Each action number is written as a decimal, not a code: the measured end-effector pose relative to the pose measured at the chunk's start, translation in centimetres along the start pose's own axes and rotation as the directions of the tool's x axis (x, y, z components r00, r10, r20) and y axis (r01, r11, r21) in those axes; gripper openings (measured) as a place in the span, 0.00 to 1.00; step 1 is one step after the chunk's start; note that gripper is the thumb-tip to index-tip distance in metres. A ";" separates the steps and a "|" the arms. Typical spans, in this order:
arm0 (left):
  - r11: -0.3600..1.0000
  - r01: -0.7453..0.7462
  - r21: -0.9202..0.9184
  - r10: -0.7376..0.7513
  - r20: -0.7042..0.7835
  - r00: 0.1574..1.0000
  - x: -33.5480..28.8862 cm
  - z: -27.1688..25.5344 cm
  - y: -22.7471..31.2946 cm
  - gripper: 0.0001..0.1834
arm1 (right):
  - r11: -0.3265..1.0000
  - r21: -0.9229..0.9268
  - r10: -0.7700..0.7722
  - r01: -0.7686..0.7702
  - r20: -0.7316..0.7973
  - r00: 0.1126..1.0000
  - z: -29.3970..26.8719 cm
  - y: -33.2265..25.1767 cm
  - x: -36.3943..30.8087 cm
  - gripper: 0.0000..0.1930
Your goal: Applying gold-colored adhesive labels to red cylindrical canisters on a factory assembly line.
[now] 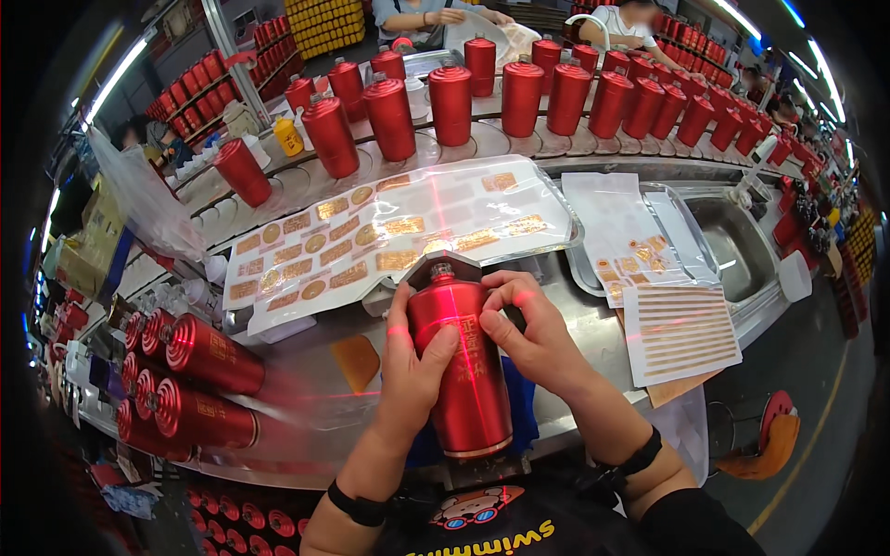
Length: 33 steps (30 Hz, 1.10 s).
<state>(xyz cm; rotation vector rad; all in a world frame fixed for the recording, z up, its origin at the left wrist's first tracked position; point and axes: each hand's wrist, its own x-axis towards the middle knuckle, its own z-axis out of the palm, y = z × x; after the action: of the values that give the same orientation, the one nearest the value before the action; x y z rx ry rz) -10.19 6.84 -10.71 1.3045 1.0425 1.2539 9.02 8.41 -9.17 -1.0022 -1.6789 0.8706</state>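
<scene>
A glossy red bottle (464, 398) with gold lettering lies tilted in front of me, its neck pointing away into a dark angled holder (461, 263). My left hand (414, 357) wraps its left side, the thumb lying along the front. Against the bottle's upper right side my right hand (536, 335) is curled, its thumb and forefinger bent near the gold lettering. Whether a small label sits between those fingertips is too small to tell. A thin red light line runs down the bottle. Just beyond lies a white sheet of gold stickers (345, 248) on a metal tray.
Red bottles (451, 107) stand along a curved conveyor (417, 157) behind the tray. Several more lie stacked (213, 357) at left. To the right are a sheet of gold strips (681, 332), loose gold labels (640, 258) and a sink (737, 246). Two co-workers sit across the line.
</scene>
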 end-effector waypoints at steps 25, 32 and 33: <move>0.999 0.019 0.043 -0.020 0.025 0.999 -0.7 -0.1 0.2 0.55 | 0.997 -0.026 -0.067 0.067 0.008 0.998 -0.1 0.1 -1.3 0.20; 1.000 0.009 0.026 -0.009 0.025 1.000 -0.7 -0.1 0.1 0.56 | 0.996 -0.026 -0.083 0.083 -0.002 0.997 -0.1 0.3 -1.1 0.19; 0.998 -0.004 0.067 0.002 0.025 1.000 -0.8 0.0 0.1 0.56 | 0.996 -0.025 -0.085 0.085 -0.005 0.996 -0.1 0.3 -1.2 0.19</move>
<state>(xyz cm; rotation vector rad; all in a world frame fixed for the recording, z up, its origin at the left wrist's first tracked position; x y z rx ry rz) -10.28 6.06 -10.71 1.3705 1.0732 1.2107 9.38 7.51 -9.88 -0.9414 -1.7185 0.7923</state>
